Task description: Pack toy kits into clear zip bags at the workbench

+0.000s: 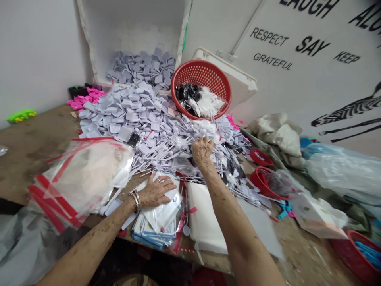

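My left hand (155, 191), a bracelet at its wrist, lies with fingers spread on a stack of blue-edged printed cards (154, 234). A clear bag and a pale flat piece lie on top of the stack. Farther out, my right hand (203, 151) is closed at the pile of pale plastic long-handled scoops (166, 153); what its fingers hold, if anything, is hidden. Just behind it are small white packets. A heap of pale lilac plastic trays (133, 107) rises beyond the scoops.
A red basket (205, 67) with black and white packets tilts over the heap. Clear bags with red strips (86, 167) lie on the left. White sheets (205, 222) lie beneath my right forearm. Red bowls (262, 180) and a tissue pack (315, 214) stand on the right.
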Demonstrator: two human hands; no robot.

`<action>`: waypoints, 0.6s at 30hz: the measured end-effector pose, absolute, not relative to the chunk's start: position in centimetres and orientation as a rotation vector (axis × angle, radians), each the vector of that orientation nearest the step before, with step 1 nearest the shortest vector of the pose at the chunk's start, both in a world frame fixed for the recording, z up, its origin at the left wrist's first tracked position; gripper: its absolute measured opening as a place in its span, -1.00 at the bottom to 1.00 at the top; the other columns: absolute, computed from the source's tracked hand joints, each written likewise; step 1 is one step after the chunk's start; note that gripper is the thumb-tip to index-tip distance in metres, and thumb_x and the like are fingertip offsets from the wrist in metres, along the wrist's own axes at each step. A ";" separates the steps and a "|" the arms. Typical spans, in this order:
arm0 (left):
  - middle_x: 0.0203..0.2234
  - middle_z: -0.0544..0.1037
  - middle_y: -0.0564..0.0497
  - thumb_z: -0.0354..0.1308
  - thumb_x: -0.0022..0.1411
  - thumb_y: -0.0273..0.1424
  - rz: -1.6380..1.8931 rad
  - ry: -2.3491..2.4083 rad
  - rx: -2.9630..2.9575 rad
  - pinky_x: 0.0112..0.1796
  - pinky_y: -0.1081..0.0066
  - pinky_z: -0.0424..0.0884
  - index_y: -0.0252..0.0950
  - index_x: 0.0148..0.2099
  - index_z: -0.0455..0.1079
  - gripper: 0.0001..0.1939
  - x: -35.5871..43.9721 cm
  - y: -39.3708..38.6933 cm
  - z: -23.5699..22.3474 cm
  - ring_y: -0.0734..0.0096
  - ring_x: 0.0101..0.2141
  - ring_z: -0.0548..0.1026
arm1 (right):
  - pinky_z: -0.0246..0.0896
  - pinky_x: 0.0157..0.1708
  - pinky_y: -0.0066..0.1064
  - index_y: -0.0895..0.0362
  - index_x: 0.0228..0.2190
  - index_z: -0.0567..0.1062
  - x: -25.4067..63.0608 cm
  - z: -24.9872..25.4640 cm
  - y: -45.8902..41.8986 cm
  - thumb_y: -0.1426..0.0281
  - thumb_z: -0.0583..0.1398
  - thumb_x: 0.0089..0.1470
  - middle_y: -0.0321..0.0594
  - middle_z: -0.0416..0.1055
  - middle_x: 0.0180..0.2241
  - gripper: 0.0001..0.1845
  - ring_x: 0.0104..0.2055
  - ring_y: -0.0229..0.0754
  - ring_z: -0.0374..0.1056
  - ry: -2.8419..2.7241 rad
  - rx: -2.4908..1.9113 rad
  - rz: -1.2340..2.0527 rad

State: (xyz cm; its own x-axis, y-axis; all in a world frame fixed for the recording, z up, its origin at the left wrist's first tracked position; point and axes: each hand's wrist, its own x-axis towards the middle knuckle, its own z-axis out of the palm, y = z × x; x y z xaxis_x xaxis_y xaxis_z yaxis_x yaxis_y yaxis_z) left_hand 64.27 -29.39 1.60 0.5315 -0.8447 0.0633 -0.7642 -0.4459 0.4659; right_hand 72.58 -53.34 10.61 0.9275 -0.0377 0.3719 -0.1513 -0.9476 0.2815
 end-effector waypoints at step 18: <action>0.24 0.34 -0.06 0.07 0.32 -0.27 -0.255 -1.317 2.288 0.23 -0.25 -0.24 -0.09 0.26 0.24 -0.53 64.5 -29.2 1.6 0.05 0.28 0.15 | 0.07 -0.22 -0.26 0.23 -0.34 0.59 70.2 11.5 -55.1 0.44 0.01 0.20 0.04 0.52 -0.26 -0.65 -0.17 -0.01 0.31 -0.458 2.942 0.645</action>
State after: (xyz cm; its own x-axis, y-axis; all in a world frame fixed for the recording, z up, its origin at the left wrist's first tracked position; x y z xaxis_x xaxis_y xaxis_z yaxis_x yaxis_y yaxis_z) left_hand 64.47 -29.22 1.57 0.5184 -0.8517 0.0773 -0.7612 -0.4183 0.4955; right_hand 70.20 -55.05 11.54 0.8653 -0.2697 0.4226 -0.3100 -0.9503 0.0284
